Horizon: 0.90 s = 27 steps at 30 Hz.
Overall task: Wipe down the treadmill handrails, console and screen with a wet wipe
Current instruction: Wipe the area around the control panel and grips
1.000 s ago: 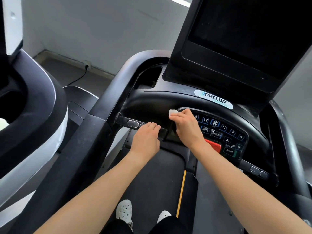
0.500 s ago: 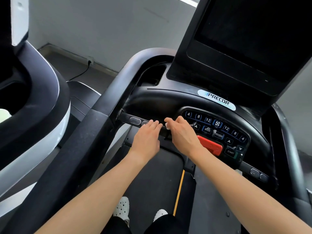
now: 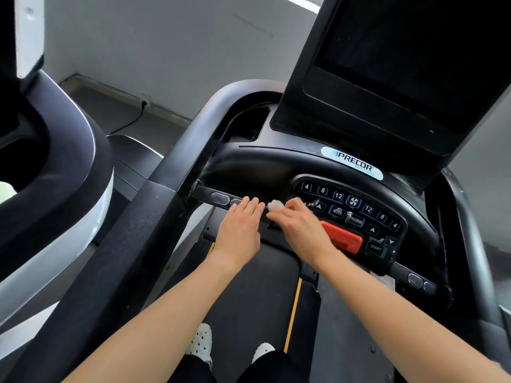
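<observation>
Head view. Your left hand (image 3: pixel 239 230) lies flat on the front crossbar (image 3: pixel 203 194), fingers straight and together, tips just past the oval buttons (image 3: pixel 219 198) set in the bar. It holds nothing.

Your right hand (image 3: pixel 300 225) is just beside it, nearly touching. Its fingers are curled round a small wadded wet wipe (image 3: pixel 275 205); a white lump of it shows past the fingertips. The wipe sits at the inner end of the crossbar, where the bar meets the console (image 3: pixel 262 167), left of the keypad (image 3: pixel 351 205). Whether the wipe touches the bar I cannot tell.

A red stop button (image 3: pixel 343 239) is just right of your right wrist. The dark screen (image 3: pixel 409 56) stands above the console, tilted, with a Precor badge (image 3: pixel 352 163) below it. The left handrail (image 3: pixel 154 205) runs down toward you.

Below, the belt (image 3: pixel 249 286) and your white shoes (image 3: pixel 201 341). Another machine (image 3: pixel 69 175) stands on the left.
</observation>
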Motion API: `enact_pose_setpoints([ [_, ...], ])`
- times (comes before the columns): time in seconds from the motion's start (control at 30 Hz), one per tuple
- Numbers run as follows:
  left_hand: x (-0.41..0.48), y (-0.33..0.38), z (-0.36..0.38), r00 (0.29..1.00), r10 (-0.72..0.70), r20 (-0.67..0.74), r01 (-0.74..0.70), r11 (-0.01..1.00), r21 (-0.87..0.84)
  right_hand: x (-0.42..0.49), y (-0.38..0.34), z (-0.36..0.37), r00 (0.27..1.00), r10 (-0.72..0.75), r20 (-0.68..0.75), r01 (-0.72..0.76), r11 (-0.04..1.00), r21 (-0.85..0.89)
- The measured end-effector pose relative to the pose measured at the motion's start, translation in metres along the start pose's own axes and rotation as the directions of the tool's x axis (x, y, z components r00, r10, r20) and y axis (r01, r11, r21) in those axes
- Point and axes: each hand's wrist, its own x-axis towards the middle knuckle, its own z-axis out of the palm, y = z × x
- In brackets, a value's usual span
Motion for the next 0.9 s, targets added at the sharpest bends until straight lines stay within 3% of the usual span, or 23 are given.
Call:
enact_pose_setpoints([
  [0.17,0.001,0.001,-0.003,1.0,0.002,-0.005,-0.002,1.0,0.012,-0.016,-0.003,0.008,0.997,-0.059,0.054,0.059,0.998,0.009],
  [0.27,0.002,0.005,-0.007,1.0,0.013,-0.012,-0.013,1.0,0.016,-0.009,0.005,-0.004,0.984,0.164,-0.065,-0.16,0.985,0.056],
  [0.37,0.006,0.008,-0.011,1.0,0.01,-0.021,-0.009,0.999,0.035,-0.003,0.008,-0.012,0.896,0.378,-0.235,-0.337,0.921,0.195],
  [0.43,0.01,0.011,-0.013,1.0,0.005,-0.004,-0.005,0.998,0.062,-0.005,0.004,-0.009,0.893,0.372,-0.253,-0.327,0.923,0.203],
  [0.57,0.015,0.024,-0.017,0.999,-0.03,0.039,0.026,0.995,0.092,-0.018,-0.003,-0.003,0.977,0.187,-0.099,-0.179,0.981,0.08],
  [0.63,0.017,0.025,-0.016,0.999,-0.028,0.035,0.026,0.997,0.068,-0.017,0.01,-0.007,0.973,0.198,-0.116,-0.196,0.98,0.028],
  [0.7,0.018,0.027,-0.018,1.0,-0.013,0.024,0.014,0.998,-0.064,-0.018,0.026,-0.016,0.926,0.305,-0.221,-0.304,0.952,0.038],
  [0.83,0.015,0.031,-0.022,0.996,0.04,0.075,-0.016,0.955,-0.297,-0.021,0.036,-0.02,0.663,0.645,-0.38,-0.562,0.764,0.316],
  [0.9,0.015,0.033,-0.023,0.996,0.057,0.075,-0.035,0.96,-0.277,-0.018,0.021,-0.014,0.658,0.657,-0.367,-0.558,0.753,0.348],
])
